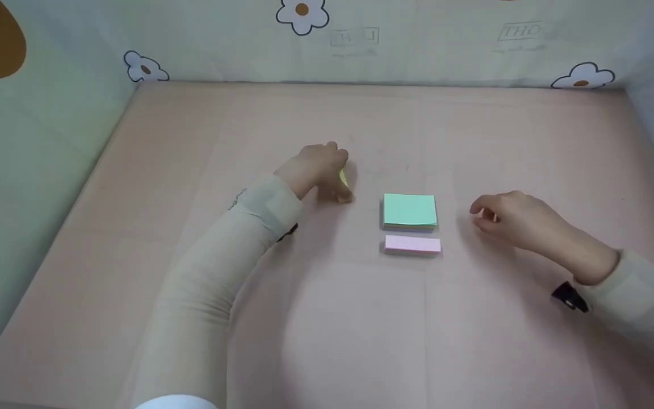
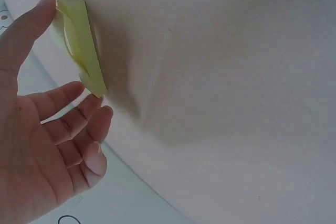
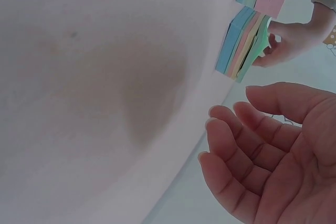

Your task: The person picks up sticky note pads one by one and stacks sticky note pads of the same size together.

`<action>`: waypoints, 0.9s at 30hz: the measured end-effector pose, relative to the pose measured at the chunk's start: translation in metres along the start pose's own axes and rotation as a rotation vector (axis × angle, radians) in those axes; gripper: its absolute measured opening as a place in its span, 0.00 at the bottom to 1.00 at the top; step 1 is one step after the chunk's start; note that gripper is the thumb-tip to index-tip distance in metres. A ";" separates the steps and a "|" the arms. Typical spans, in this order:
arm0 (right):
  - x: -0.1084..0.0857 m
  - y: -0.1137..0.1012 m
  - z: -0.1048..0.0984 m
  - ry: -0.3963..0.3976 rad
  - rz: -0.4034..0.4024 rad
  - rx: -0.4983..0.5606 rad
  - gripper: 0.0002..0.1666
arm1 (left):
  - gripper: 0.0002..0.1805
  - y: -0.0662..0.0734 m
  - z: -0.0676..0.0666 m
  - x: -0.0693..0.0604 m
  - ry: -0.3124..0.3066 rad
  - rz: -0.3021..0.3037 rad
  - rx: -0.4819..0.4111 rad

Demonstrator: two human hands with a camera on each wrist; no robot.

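My left hand (image 1: pixel 320 165) pinches a yellow sticky-note pad (image 2: pixel 86 40) between the thumb and fingertips, left of the middle of the table. In the left wrist view the pad's top sheets bow away from the rest. Over the right side of the table my right hand (image 1: pixel 523 220) hovers with loosely curled fingers and nothing in them. Between the hands lies a stack of sticky notes (image 1: pixel 409 210), mint green on top with several colours of paper below. Close in front of it sits a narrow sticky-note stack (image 1: pixel 412 244) with a pale pink top.
A pale pink cloth covers the table (image 1: pixel 355 318). Pale walls with a flower print (image 1: pixel 303 14) enclose its back and sides. Dark clips (image 1: pixel 570 296) show beneath both cream sleeves.
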State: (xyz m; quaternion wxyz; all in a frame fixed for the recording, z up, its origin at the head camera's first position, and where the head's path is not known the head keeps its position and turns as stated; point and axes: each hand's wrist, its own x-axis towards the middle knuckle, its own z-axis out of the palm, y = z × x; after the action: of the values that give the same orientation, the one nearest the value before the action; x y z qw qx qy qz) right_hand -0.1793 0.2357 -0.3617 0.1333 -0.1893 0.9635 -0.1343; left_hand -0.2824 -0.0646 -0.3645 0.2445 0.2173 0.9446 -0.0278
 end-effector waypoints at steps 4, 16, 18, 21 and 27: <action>0.000 0.000 0.000 -0.010 0.009 0.007 0.13 | 0.39 0.003 0.002 0.000 -0.014 -0.078 0.016; 0.000 0.003 0.000 0.006 -0.010 0.014 0.12 | 0.34 0.001 -0.004 -0.007 -0.023 -0.010 0.058; 0.000 0.003 0.001 0.007 -0.008 0.011 0.12 | 0.26 -0.001 -0.006 -0.008 -0.012 0.069 0.068; 0.000 0.003 0.001 0.006 -0.002 0.009 0.12 | 0.18 -0.003 -0.006 -0.009 -0.033 0.163 0.082; 0.000 0.002 0.001 -0.005 0.009 0.007 0.12 | 0.16 -0.004 0.006 -0.006 0.003 0.244 0.117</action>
State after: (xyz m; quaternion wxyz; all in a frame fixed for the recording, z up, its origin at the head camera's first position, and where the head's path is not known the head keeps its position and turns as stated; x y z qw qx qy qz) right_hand -0.1800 0.2371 -0.3630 0.1370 -0.1847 0.9635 -0.1368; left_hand -0.2773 -0.0717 -0.3670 0.2314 0.3445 0.9083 -0.0528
